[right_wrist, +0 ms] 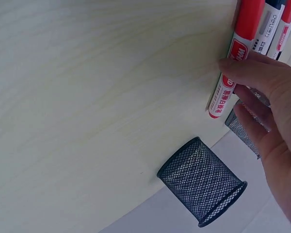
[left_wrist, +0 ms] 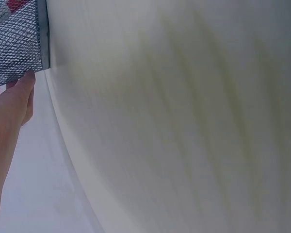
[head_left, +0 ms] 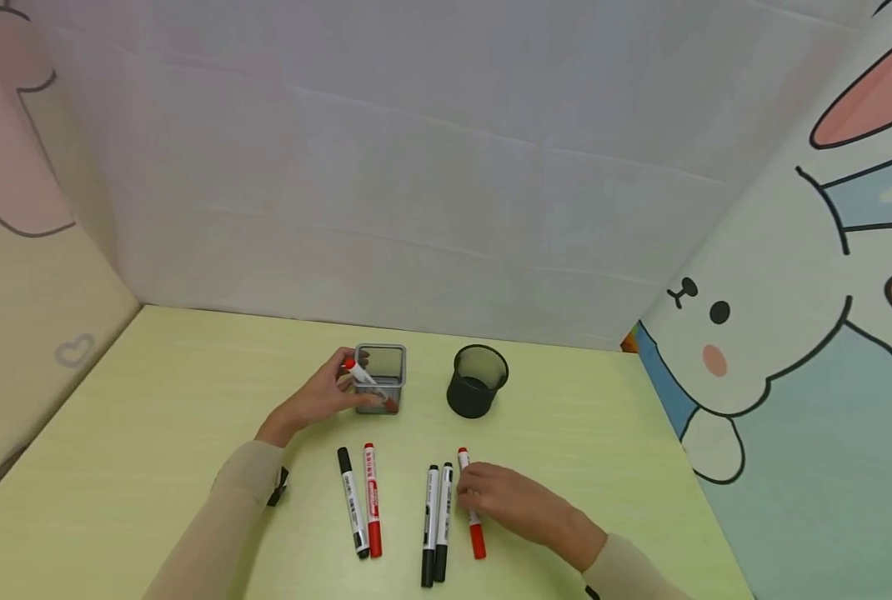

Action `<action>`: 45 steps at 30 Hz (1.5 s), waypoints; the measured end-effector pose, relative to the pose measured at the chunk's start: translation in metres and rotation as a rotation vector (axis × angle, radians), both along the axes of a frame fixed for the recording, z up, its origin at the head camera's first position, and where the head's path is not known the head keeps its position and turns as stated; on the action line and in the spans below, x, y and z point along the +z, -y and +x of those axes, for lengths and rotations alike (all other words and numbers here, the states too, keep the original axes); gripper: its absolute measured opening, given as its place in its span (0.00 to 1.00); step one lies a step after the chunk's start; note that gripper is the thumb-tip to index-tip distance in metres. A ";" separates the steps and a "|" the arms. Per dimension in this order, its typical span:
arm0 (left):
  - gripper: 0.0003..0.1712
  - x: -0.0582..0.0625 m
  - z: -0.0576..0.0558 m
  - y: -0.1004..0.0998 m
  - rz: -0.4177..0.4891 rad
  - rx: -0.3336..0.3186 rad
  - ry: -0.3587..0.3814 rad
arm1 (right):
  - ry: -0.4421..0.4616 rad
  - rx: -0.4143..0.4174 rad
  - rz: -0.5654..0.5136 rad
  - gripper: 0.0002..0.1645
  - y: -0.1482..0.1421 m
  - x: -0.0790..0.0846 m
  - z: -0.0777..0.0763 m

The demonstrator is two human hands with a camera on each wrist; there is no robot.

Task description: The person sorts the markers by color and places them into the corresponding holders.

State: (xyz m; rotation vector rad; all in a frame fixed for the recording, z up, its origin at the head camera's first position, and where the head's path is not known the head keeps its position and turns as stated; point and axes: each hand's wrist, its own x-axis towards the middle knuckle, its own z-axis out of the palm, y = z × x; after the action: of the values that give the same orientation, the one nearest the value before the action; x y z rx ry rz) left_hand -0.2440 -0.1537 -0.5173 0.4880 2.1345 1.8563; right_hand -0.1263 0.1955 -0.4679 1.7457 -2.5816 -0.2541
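My left hand (head_left: 314, 404) holds a square grey mesh pen holder (head_left: 388, 362), thumb along the front and fingers at its left and back. A red-and-white marker (head_left: 359, 372) leans inside it, its red tip above the rim. In the left wrist view, the thumb touches the mesh wall (left_wrist: 14, 53) near its edge. My right hand (head_left: 517, 504) pinches another red whiteboard marker (head_left: 478, 540) on the table. The right wrist view shows the thumb on that marker's barrel (right_wrist: 226, 87), other fingers partly hidden behind it.
A round black mesh pen holder (head_left: 467, 398) stands right of the square one. Two black markers (head_left: 429, 525) lie side by side left of my right hand. Farther left lie a black marker (head_left: 352, 500) and a red marker (head_left: 372, 500). A white wall covering (head_left: 416, 208) rises behind the table.
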 end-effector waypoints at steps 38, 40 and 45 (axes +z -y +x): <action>0.47 -0.005 -0.002 0.002 -0.006 0.001 0.000 | 0.079 -0.027 -0.080 0.16 -0.013 0.008 -0.008; 0.48 -0.004 -0.002 0.001 0.001 -0.004 0.003 | 0.091 -0.046 -0.115 0.16 -0.015 0.008 -0.010; 0.49 -0.002 -0.003 0.001 0.014 -0.013 0.007 | 0.113 -0.075 -0.253 0.18 -0.017 0.008 -0.013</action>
State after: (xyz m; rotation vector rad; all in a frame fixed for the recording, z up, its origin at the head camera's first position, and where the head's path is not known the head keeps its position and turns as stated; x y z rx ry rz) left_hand -0.2473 -0.1543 -0.5195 0.4971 2.1100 1.8646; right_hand -0.1388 0.2129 -0.4597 1.6219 -2.6187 0.1699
